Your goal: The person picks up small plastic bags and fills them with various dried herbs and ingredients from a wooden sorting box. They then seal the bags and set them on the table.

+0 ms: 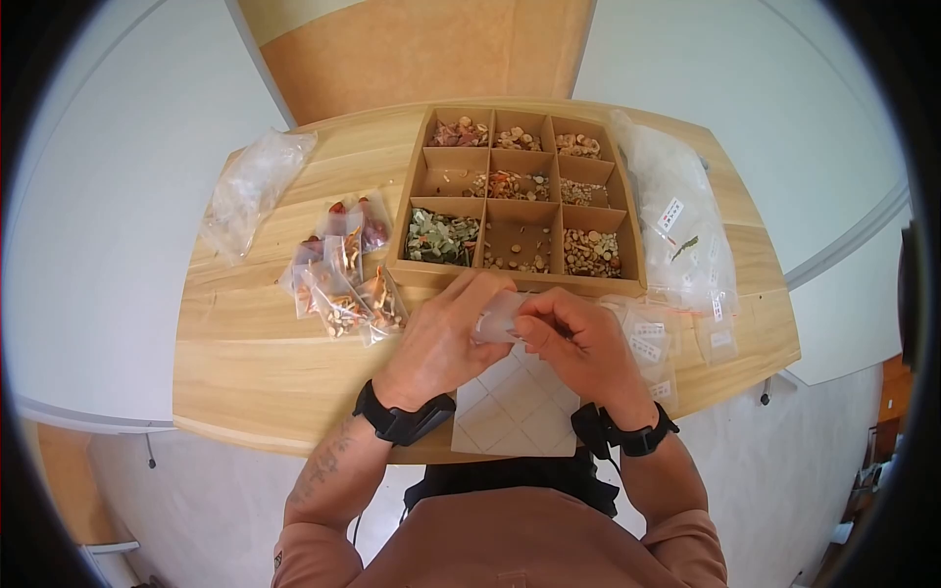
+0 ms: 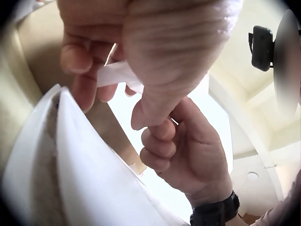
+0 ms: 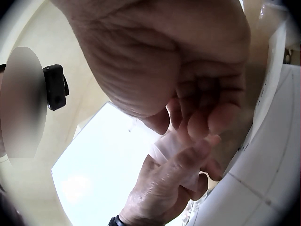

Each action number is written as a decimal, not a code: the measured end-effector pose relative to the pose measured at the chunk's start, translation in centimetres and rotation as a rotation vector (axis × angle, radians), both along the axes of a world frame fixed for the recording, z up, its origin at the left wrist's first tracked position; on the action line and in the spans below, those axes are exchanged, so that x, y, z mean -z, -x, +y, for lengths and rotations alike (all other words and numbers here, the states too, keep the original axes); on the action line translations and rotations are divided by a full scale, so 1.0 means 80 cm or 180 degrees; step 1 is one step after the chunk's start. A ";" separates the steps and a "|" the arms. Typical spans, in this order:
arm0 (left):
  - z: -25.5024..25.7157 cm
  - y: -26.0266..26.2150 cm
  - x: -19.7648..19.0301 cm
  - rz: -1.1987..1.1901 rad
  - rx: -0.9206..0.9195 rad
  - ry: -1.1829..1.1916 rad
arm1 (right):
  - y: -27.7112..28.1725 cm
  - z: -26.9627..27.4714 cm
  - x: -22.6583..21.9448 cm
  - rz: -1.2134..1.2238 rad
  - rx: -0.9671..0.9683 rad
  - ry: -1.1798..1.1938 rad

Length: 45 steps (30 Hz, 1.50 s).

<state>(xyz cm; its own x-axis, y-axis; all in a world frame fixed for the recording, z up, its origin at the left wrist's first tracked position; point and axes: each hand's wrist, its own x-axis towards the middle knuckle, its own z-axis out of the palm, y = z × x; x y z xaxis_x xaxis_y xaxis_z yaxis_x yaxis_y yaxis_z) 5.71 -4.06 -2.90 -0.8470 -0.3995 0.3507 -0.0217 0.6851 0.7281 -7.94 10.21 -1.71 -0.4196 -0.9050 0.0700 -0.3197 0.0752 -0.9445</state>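
In the head view a small translucent bag (image 1: 500, 316) is between my two hands, just in front of the divided box. My left hand (image 1: 436, 333) grips its left side, with the fingers bent around it. At the opposite edge, my right hand (image 1: 586, 345) pinches the bag between thumb and fingertips, its other fingers curled in. The left wrist view shows a whitish strip of the bag (image 2: 117, 74) by the left fingers. In the right wrist view the bag (image 3: 165, 147) sits between both sets of fingers, partly hidden by them.
A cardboard box (image 1: 404, 267) with several compartments of dried pieces stands beyond the hands. Filled small bags (image 1: 338, 309) lie left, a crumpled clear bag (image 1: 257, 186) farther left. Large plastic bags (image 1: 676, 211) and labelled bags (image 1: 647, 343) lie right. Below the hands is a white gridded sheet (image 1: 515, 412).
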 end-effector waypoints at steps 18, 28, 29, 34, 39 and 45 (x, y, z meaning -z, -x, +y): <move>-0.006 0.002 0.005 0.0058 0.0010 -0.0017 | 0.004 -0.002 0.001 0.0008 0.0001 -0.0081; -0.007 0.001 0.007 0.0046 -0.0059 -0.0035 | 0.005 -0.002 0.000 0.0048 0.0034 -0.0141; -0.008 0.001 0.007 0.0061 -0.0055 0.0007 | 0.005 -0.002 0.000 0.0060 0.0042 -0.0152; -0.007 0.002 0.006 0.0045 -0.0073 -0.0040 | 0.005 -0.002 -0.001 0.0034 0.0040 -0.0131; -0.008 0.002 0.007 0.0039 -0.0068 -0.0074 | 0.006 -0.002 0.002 0.0067 0.0041 -0.0085; -0.007 0.001 0.006 0.0074 -0.0083 -0.0007 | 0.005 0.000 -0.004 0.0009 0.0070 -0.0236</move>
<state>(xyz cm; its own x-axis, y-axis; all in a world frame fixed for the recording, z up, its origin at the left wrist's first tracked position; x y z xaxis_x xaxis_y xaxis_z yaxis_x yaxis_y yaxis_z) 5.60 -4.66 -3.41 -0.8279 -0.4220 0.3694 -0.0224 0.6830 0.7300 -8.34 10.20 -1.36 -0.4394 -0.8983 0.0041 -0.3198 0.1521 -0.9352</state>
